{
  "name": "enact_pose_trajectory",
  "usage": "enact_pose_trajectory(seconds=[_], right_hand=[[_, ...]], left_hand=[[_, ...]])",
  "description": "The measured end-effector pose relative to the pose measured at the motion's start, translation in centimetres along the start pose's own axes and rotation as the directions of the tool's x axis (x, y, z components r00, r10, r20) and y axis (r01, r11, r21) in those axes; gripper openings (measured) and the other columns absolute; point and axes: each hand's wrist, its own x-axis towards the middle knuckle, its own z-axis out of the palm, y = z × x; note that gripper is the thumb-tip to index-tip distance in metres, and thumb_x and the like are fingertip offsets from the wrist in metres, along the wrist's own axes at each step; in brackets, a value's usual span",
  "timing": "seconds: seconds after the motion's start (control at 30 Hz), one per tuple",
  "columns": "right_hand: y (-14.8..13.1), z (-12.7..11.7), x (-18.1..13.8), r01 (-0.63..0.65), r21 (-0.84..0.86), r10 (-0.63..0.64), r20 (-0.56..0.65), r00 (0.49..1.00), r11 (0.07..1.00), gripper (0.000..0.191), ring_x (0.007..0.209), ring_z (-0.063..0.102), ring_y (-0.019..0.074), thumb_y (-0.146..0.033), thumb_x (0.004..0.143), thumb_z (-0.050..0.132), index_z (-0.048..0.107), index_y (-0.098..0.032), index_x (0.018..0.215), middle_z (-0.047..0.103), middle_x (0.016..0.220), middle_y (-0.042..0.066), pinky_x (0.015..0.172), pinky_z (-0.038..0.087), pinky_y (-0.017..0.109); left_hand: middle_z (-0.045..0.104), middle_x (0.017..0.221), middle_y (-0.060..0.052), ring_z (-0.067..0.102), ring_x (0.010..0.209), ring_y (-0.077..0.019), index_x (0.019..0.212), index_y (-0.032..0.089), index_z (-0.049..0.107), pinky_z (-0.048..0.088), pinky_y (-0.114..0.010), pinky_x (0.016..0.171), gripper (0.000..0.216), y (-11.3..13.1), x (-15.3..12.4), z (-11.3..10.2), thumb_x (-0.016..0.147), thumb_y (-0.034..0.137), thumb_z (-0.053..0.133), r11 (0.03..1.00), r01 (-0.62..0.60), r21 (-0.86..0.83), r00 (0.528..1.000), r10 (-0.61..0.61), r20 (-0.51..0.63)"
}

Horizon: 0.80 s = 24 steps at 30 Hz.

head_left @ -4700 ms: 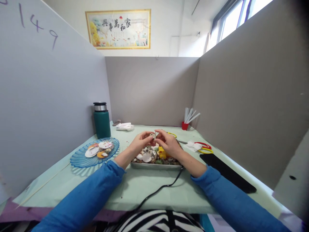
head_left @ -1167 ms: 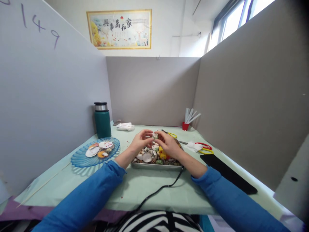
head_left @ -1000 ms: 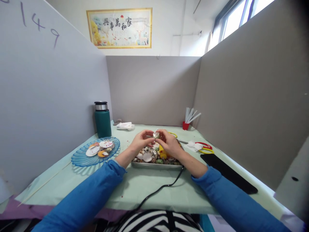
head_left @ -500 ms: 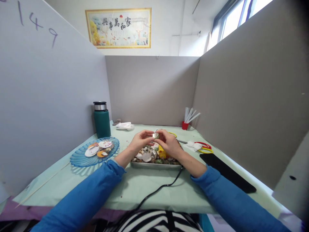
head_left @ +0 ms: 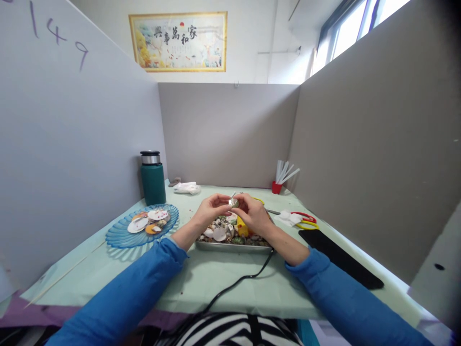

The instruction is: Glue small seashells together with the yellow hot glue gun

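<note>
Above the tray, my left hand (head_left: 212,210) and my right hand (head_left: 252,211) meet, both closed. Their fingertips pinch a small pale green-and-white shell (head_left: 234,203) between them. A short whitish piece sticks up at its top, too small to name. Beneath the hands is a metal tray (head_left: 234,248) filled with shells and pebbles, among them a flat white shell (head_left: 219,234). A yellow plastic tool (head_left: 242,227) lies on the shells, partly hidden by my right hand.
To the left are a blue scalloped plate (head_left: 118,234) bearing decorated shells and a green bottle (head_left: 153,182). At the right lie red-and-yellow-handled scissors (head_left: 308,222), white tissue (head_left: 289,218) and a black slab (head_left: 340,259). A red cup (head_left: 276,188) holds white sticks. A black cord (head_left: 237,280) crosses the front.
The whole view has shifted very slightly. Both hands keep their pinch on the small shell above the tray, with no other visible movement.
</note>
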Motion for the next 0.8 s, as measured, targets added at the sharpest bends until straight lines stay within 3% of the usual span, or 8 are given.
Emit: enact_pose_trajectory(seconds=[0.57,0.8], right_hand=[[0.12,0.16,0.17,-0.064,0.069,0.064,0.012,0.998,0.996,0.027,0.067,0.056,0.0139,-0.025,0.082,0.060,0.055,-0.019,0.108,0.061,0.081,0.002,0.061,0.044,0.025],[0.11,0.18,0.13,-0.057,0.115,0.048,0.079,0.996,0.992,0.033,0.067,0.057,0.0138,-0.022,0.085,0.055,0.050,-0.019,0.118,0.061,0.080,0.001,0.062,0.044,0.025]], left_hand=[[0.065,0.100,-0.012,0.063,0.090,-0.0228,0.107,0.013,0.057,0.052,-0.039,0.077,0.051,-0.77,0.50,-0.62,0.062,0.028,0.078,0.997,-0.001,-0.079,0.999,0.005,0.047],[0.066,0.083,-0.005,0.064,0.071,-0.0165,0.094,0.013,0.061,0.051,-0.032,0.069,0.039,-0.42,0.35,-0.44,0.063,0.028,0.077,1.000,0.018,-0.018,1.000,-0.018,0.009]])
